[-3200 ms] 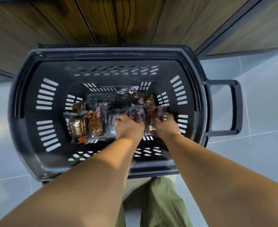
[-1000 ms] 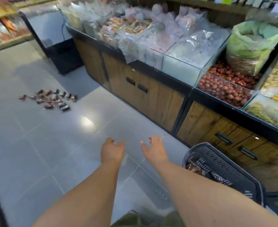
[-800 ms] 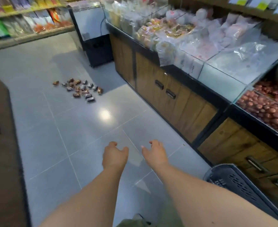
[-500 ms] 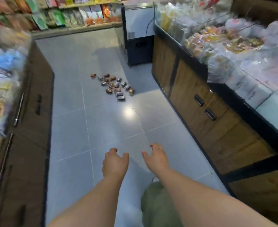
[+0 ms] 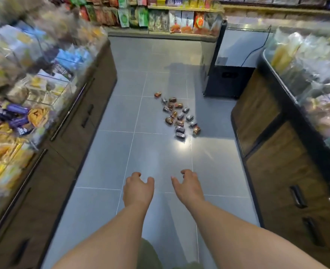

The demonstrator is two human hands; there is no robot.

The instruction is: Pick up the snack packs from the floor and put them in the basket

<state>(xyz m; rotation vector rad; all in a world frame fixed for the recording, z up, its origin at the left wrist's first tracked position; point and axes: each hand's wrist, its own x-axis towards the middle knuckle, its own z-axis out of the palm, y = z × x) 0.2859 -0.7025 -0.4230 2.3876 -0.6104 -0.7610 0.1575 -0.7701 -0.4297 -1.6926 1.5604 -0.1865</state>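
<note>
Snack packs (image 5: 177,115), small and wrapped in brown, orange and silvery film, lie scattered in a loose cluster on the grey tiled floor (image 5: 121,113) mid-aisle.

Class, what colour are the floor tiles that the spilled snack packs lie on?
Grey-blue floor tiles with pale grout lines, under the snack packs; head view.

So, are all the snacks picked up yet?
Not yet. The basket is out of view, so what's done can't be told. The left hand and right hand hold nothing. A pile of snack packs lies on the floor ahead.
</note>
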